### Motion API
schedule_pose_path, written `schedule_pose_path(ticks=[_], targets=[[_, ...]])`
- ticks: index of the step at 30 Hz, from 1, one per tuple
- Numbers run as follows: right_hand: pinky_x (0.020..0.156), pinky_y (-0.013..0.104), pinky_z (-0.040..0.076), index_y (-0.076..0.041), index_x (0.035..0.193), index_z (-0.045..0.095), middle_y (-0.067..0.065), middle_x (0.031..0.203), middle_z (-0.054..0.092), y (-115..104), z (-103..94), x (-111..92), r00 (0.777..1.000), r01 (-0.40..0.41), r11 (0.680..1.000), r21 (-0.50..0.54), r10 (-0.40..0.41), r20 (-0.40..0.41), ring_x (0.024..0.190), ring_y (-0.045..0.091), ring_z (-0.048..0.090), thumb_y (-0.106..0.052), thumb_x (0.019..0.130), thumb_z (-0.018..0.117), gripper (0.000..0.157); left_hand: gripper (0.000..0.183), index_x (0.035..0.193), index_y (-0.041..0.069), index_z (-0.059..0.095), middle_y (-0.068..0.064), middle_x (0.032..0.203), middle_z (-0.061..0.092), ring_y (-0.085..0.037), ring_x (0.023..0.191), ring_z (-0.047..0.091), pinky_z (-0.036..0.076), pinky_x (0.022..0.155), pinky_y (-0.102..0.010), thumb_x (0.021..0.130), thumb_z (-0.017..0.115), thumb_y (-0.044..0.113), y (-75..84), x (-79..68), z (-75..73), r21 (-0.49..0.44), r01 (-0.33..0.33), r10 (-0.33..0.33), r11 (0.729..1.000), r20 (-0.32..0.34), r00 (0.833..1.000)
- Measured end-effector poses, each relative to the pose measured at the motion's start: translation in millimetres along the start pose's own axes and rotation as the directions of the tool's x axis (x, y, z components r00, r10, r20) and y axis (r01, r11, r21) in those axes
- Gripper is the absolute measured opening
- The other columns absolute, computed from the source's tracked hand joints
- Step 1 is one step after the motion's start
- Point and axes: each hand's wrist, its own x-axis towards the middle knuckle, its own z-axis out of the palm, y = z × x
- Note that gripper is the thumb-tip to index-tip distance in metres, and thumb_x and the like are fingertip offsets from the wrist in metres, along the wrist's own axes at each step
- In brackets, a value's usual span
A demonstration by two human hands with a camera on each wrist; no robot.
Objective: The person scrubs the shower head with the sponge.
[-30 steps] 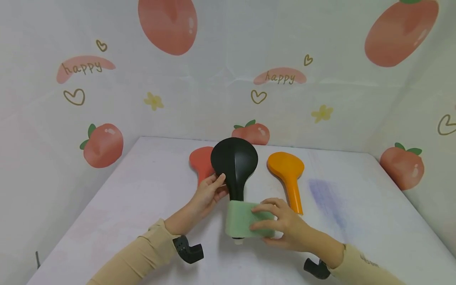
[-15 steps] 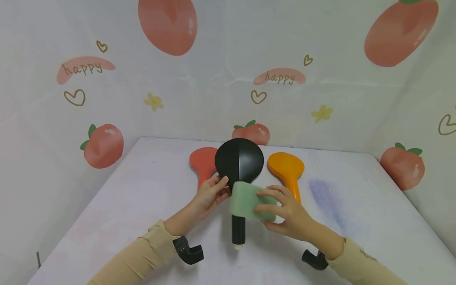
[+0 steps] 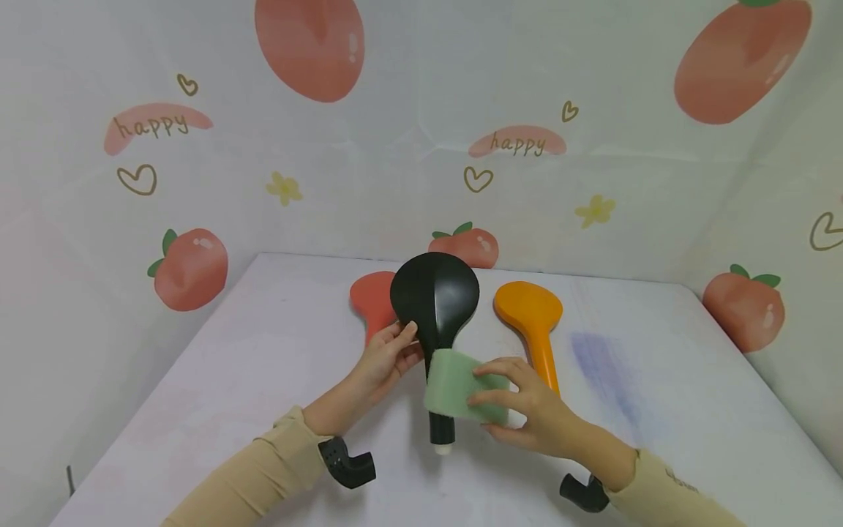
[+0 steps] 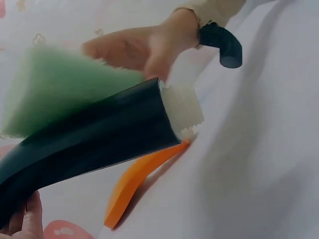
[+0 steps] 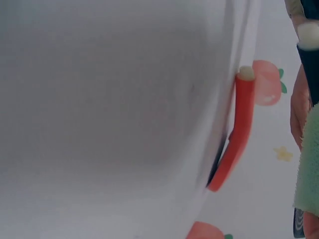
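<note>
1. Sponge (image 3: 451, 384): moved since half a second ago, now a little farther down the handle (image 3: 443, 430); the black paddle (image 3: 435, 293) has swung slightly left.
2. Black paddle: held above the middle of the table (image 3: 197, 410), round end towards the far edge, pale tip (image 3: 443, 449) towards the near edge.
3. Left hand (image 3: 388, 359): grips the black paddle from the left, just below its round end, thumb on the upper face. Risk: held only there, the paddle could pivot if the sponge pushes hard sideways on the handle.
4. Right hand (image 3: 533, 406): holds the sponge by its right part, fingers spread and bent over it. Risk: the sponge's left part could fold or drag free, being soft and unsupported by fingers.
5. Contact: the sponge overlaps the handle; how firmly it presses cannot be told. Risk: a stroke carried too far could run off and snag the tip, perhaps loosening it.
6. Orange paddle (image 3: 529, 304): lies towards the table's far edge, its lower end near the right hand; a wide elbowing stroke might knock it.
7. Red paddle (image 3: 372, 296): lies near the far edge, partly behind the black one; a dipping left hand might nudge it.
</note>
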Motion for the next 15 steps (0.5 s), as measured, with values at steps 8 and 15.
schedule_pose_path(ticks=[8,15], targets=[[0.096,0.027,0.04,-0.028,0.107,0.062,0.005,0.123,0.053,-10.6,1.2,-5.3,0.993,0.099,0.995,-0.021,-0.097,0.07,0.11,0.02,0.045,-0.025,0.074,0.077,0.036,0.027,0.119,-0.002,0.047,0.007,0.081,0.063,-0.006,0.073,0.06,0.053,0.072,-0.017,0.1,0.041,0.016,2.0,3.6,-1.4,-0.072,0.008,-0.016,0.997,-0.113,0.994],[0.102,0.021,0.036,-0.024,0.106,0.063,0.008,0.123,0.053,-6.4,-0.6,-0.1,0.997,0.076,0.997,-0.013,-0.075,0.018,0.111,0.022,0.046,-0.028,0.084,0.066,0.023,0.027,0.119,-0.003,0.045,0.008,0.08,0.064,-0.004,0.074,0.062,0.053,0.073,-0.017,0.1,0.04,0.016,2.7,5.4,-3.4,-0.094,0.026,-0.033,0.995,-0.077,0.996]])
